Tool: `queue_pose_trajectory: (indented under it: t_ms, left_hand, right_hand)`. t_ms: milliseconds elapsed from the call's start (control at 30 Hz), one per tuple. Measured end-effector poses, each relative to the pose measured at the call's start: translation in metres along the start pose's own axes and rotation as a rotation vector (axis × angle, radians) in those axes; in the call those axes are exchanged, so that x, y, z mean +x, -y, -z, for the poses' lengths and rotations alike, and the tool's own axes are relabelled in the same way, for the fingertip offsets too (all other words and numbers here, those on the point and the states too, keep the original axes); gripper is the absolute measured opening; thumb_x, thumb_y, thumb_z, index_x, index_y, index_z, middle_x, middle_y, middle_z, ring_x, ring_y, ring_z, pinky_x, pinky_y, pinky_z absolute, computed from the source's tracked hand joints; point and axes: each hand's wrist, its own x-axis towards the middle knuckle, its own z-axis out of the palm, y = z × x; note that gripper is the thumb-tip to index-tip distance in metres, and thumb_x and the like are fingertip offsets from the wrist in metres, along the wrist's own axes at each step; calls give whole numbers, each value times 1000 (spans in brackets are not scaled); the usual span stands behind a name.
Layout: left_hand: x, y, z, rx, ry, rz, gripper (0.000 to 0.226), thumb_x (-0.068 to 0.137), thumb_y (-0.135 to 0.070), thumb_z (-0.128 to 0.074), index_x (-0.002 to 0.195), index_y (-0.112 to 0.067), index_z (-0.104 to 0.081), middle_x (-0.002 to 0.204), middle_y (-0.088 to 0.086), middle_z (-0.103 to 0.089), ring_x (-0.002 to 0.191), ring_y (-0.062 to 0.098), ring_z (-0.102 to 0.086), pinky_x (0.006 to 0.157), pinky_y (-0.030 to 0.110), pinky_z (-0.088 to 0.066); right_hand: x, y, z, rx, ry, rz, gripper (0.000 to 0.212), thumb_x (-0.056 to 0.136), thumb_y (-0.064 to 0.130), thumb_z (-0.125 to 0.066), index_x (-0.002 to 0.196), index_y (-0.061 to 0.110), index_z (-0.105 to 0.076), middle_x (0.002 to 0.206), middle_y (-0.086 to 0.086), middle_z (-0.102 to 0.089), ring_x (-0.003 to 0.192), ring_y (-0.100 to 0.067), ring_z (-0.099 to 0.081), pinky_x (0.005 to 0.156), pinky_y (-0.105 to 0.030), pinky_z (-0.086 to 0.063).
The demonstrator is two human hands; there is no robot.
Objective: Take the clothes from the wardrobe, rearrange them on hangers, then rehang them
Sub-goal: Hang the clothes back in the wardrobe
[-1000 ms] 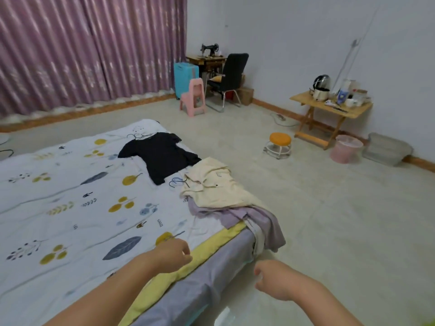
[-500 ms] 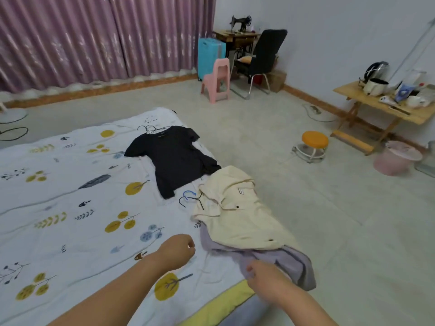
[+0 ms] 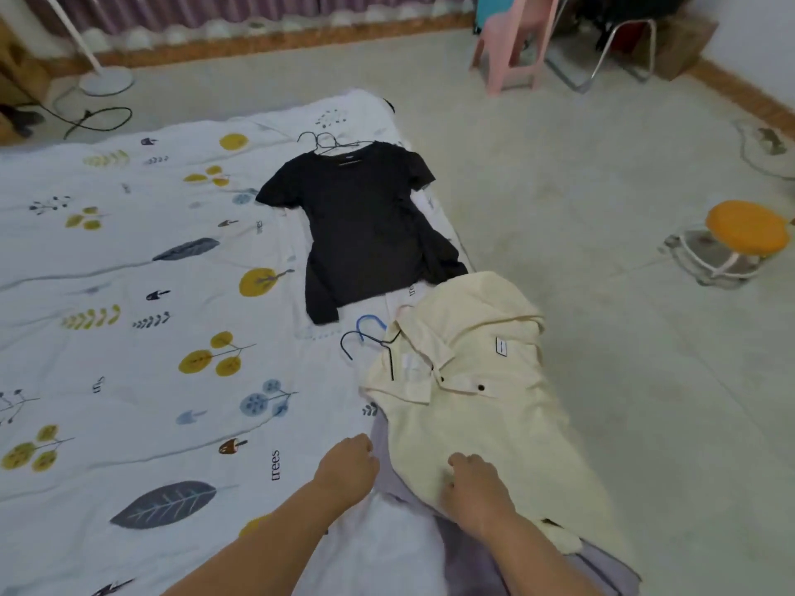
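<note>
Looking down from the head camera, the only view, a person's two hands reached over the near edge of a bed [image 3: 129, 260] spread with a white leaf-print sheet. The left hand [image 3: 346, 468] hung with its fingers curled in, at the edge of a lilac garment [image 3: 469, 565]; it seemed to hold nothing, though whether it pinched that cloth could not be told. The right hand [image 3: 475, 494] lay on the lower part of a cream shirt [image 3: 486, 380], fingers bent down into the fabric, apparently gathering it (how firm the grip was did not show).

The cream shirt lay crumpled on top of the lilac garment at the bed's right edge, partly hanging over the side. At its collar sat two hangers, a blue hanger [image 3: 371, 322] and a dark hanger [image 3: 365, 342], the dark one running under the collar; whether it sat properly in the shoulders could not be seen. Farther up the bed a black T-shirt [image 3: 361, 225] lay flat and spread, with thin wire hangers [image 3: 325, 141] at its neck.

As a judgement, the clothes were already out of the wardrobe, which was not in view. The black T-shirt looked closest to done. The cream shirt and the lilac garment needed straightening on hangers, and nothing had been rehung.

An orange stool [image 3: 746, 228] and a pink chair [image 3: 512, 40] stood on the floor, well apart from the bed.
</note>
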Motion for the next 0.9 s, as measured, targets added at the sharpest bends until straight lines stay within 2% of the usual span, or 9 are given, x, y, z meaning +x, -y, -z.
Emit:
queue_pose_trajectory:
  t_ms: [100, 200, 333, 467, 567, 633, 700, 800, 900]
  left_hand:
    - [34, -6, -22, -48, -45, 93, 25, 95, -20, -38, 115, -8, -48, 117, 9, -53, 106, 23, -53, 78, 26, -40]
    - [63, -8, -41, -93, -125, 170, 30, 96, -28, -39, 116, -7, -46, 116, 12, -54, 107, 27, -52, 86, 33, -43]
    - [92, -11, -63, -141, -139, 258, 38, 94, -34, -44, 120, -7, -42, 122, 11, -52, 114, 28, -51, 90, 33, -41]
    - [99, -25, -73, -348, -229, 312, 29, 87, -37, -58, 92, -9, -49, 86, 3, -53, 90, 23, -57, 67, 26, -35]
    - [92, -35, -70, -494, -244, 236, 32, 81, -34, -67, 66, -20, -42, 65, -8, -45, 63, 9, -48, 55, 24, -35]
    - [84, -45, -62, -607, -179, 157, 21, 81, -27, -68, 72, -25, -49, 75, -9, -57, 76, 11, -57, 69, 26, -48]
    - [76, -57, -53, -633, -146, 103, 9, 84, -23, -63, 83, -23, -55, 87, -7, -61, 87, 14, -59, 81, 29, -49]
    - [59, -74, -46, -519, -223, 17, 6, 91, -25, -54, 95, -21, -54, 90, -8, -58, 85, 9, -54, 72, 18, -41]
    - [33, -97, -40, -456, -293, -100, 4, 92, -26, -53, 88, -25, -52, 82, -13, -57, 79, 4, -55, 60, 5, -37]
  right_hand:
    - [41, -12, -16, -102, -9, 17, 47, 95, 28, -36, 141, 19, -27, 148, -7, -26, 135, -26, -27, 104, -37, -33]
    - [66, -23, -41, -148, 55, 48, 56, 99, 34, -30, 150, 24, -8, 158, -3, -3, 144, -25, -10, 110, -43, -25]
    - [76, -30, -74, -198, 18, 39, 61, 98, 37, -30, 150, 29, 2, 159, -5, 5, 146, -25, -2, 113, -45, -18]
    - [78, -36, -82, -185, 11, 49, 65, 96, 35, -32, 150, 29, 4, 159, -6, 7, 146, -26, 1, 113, -46, -15]
    - [76, -40, -75, -168, 39, 75, 65, 96, 35, -34, 150, 26, 1, 159, -4, 8, 146, -24, 1, 114, -43, -16]
    - [70, -42, -66, -139, 54, 89, 67, 95, 34, -36, 150, 23, -1, 159, -2, 9, 147, -22, 0, 115, -41, -17]
    - [62, -45, -57, -96, 69, 102, 70, 95, 34, -37, 151, 20, 3, 159, -1, 11, 147, -20, 0, 116, -37, -18]
    - [48, -51, -40, 40, 71, 145, 74, 95, 31, -40, 150, 18, 7, 159, 2, 7, 146, -14, -6, 116, -28, -17]
    - [28, -57, -20, 236, 29, 151, 71, 96, 25, -41, 150, 22, 5, 158, 6, -5, 142, -6, -18, 112, -19, -15]
